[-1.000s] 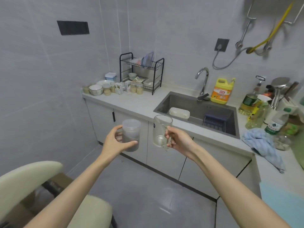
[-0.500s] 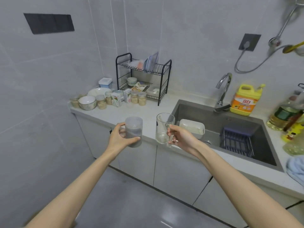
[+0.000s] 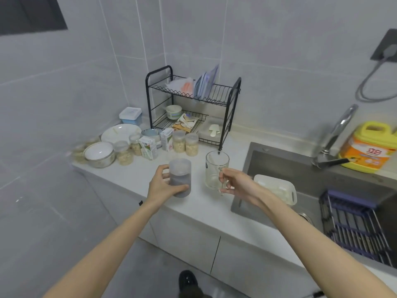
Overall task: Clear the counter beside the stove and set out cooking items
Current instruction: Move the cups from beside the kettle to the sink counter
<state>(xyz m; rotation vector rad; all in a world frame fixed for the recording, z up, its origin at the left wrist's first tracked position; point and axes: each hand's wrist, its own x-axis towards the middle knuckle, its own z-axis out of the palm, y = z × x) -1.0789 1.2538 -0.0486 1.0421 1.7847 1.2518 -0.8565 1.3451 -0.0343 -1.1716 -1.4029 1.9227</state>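
Note:
My left hand [image 3: 162, 186] grips a lidded translucent plastic jar [image 3: 180, 175] with dark contents, held just above the white counter [image 3: 133, 179]. My right hand [image 3: 238, 186] holds a clear glass mug [image 3: 216, 168] by its handle, upright, over the counter left of the sink [image 3: 322, 181]. The two vessels hang side by side, a hand's width apart. I cannot tell whether either one touches the counter.
At the counter's back left stand a black dish rack [image 3: 193, 108], several jars of beans [image 3: 184, 143], milk cartons [image 3: 148, 147], bowls [image 3: 98, 153] and a plate. The sink holds a white tub [image 3: 277, 190] and a dark wire basket [image 3: 354, 224]. A yellow detergent jug [image 3: 369, 147] sits by the tap.
I have walked up to the counter; the view has swung left and down. Both hands, with the jar and the mug, have moved forward over the counter top.

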